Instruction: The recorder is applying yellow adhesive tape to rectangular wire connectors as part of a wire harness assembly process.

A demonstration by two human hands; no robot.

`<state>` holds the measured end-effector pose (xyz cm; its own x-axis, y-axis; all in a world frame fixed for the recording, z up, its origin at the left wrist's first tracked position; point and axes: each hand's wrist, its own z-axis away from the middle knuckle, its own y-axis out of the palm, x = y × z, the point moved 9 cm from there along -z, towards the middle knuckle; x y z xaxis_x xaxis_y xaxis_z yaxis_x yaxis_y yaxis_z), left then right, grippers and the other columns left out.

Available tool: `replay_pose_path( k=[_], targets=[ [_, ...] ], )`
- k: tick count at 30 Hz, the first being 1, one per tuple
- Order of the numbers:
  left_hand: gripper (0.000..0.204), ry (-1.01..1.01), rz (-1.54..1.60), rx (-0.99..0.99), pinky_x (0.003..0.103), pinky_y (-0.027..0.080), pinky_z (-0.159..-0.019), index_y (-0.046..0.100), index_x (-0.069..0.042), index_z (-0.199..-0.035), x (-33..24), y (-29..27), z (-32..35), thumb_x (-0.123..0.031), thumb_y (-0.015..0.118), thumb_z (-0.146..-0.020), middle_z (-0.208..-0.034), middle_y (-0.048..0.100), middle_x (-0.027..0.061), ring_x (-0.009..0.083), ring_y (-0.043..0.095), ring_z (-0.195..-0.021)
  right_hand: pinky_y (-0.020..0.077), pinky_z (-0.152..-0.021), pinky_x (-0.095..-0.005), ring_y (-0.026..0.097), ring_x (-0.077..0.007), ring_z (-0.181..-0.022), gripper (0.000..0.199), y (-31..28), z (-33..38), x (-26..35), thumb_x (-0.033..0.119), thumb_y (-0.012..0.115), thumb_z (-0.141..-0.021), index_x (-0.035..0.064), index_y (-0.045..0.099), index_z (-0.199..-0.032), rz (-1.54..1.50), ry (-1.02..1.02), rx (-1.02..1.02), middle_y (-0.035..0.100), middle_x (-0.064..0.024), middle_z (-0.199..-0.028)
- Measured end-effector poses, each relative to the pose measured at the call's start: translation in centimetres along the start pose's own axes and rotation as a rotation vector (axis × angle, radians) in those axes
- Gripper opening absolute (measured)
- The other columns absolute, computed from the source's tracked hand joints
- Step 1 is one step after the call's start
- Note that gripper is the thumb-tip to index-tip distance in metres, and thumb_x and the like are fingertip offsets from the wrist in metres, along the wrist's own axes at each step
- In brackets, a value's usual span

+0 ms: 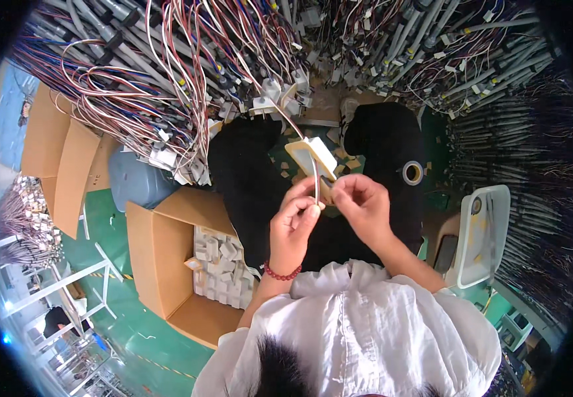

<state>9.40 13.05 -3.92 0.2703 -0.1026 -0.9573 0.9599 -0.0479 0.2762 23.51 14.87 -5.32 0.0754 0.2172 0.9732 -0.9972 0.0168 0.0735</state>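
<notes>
My left hand [291, 221], with a red bead bracelet at the wrist, pinches a thin wire [317, 173] between thumb and fingertips. The wire runs up past a small white block [323, 153] with a flat tan side, toward the hanging bundles. Close beside it, my right hand [366, 206] is closed in a pinch at the block's lower end. A bit of tan and dark material shows by its fingertips, but what they hold is too small to make out. Both hands are held above my dark-clothed lap.
Cable bundles [187, 59] with white connectors hang ahead. At left stands an open cardboard box [161, 264] holding several white blocks [220, 264], with a blue-grey stool [137, 178] behind it. A tape roll [412, 173] lies on my right leg, left of a white plastic bin [466, 255].
</notes>
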Motion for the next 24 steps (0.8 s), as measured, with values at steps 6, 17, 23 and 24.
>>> replay_pose_path(
  k=[6, 17, 23, 24],
  targets=[
    [0.014, -0.170, 0.157, -0.008, 0.025, 0.044, -0.090, 0.058, 0.005, -0.099, 2.2, 0.4, 0.4, -0.006, 0.052, -0.094, -0.133, 0.047, 0.0151, 0.0119, 0.053, -0.105, 0.0422, -0.056, -0.0180, 0.052, -0.0032, -0.062, 0.005, 0.8, 0.3, -0.6, 0.003, 0.062, -0.085, -0.0018, 0.061, -0.084, -0.045, 0.001, 0.009, 0.061, 0.0008, -0.072],
    [0.018, -0.343, 0.425, -0.185, 0.034, 0.052, -0.087, 0.059, 0.002, -0.103, 5.0, -1.6, -0.1, -0.013, 0.054, -0.095, -0.100, 0.063, 0.0064, 0.0138, 0.061, -0.091, 0.0389, -0.054, -0.0184, 0.050, -0.0046, -0.060, 0.007, -0.2, -0.5, -1.8, 0.010, 0.064, -0.083, 0.0062, 0.061, -0.089, -0.471, 0.248, 0.108, 0.058, 0.0022, -0.074],
    [0.019, -0.301, 0.057, -0.214, 0.030, 0.056, -0.074, 0.060, 0.004, -0.100, 4.9, -3.4, -0.1, -0.012, 0.054, -0.094, -0.119, 0.056, 0.0074, 0.0148, 0.062, -0.093, 0.0453, -0.093, -0.0405, 0.055, -0.0262, -0.109, 0.012, -0.1, -2.5, 2.7, 0.017, 0.062, -0.081, 0.0054, 0.060, -0.082, -0.579, 0.027, 0.424, 0.055, -0.0155, -0.117],
    [0.018, -0.237, -0.022, -0.160, 0.027, 0.056, -0.072, 0.061, 0.005, -0.098, 4.4, -2.8, -0.2, -0.010, 0.053, -0.094, -0.130, 0.049, 0.0073, 0.0161, 0.063, -0.094, 0.0386, -0.102, -0.0429, 0.053, -0.0277, -0.114, 0.011, 1.3, -2.7, 2.1, 0.015, 0.062, -0.081, 0.0043, 0.061, -0.083, -0.537, 0.097, 0.489, 0.052, -0.0173, -0.126]
  ],
)
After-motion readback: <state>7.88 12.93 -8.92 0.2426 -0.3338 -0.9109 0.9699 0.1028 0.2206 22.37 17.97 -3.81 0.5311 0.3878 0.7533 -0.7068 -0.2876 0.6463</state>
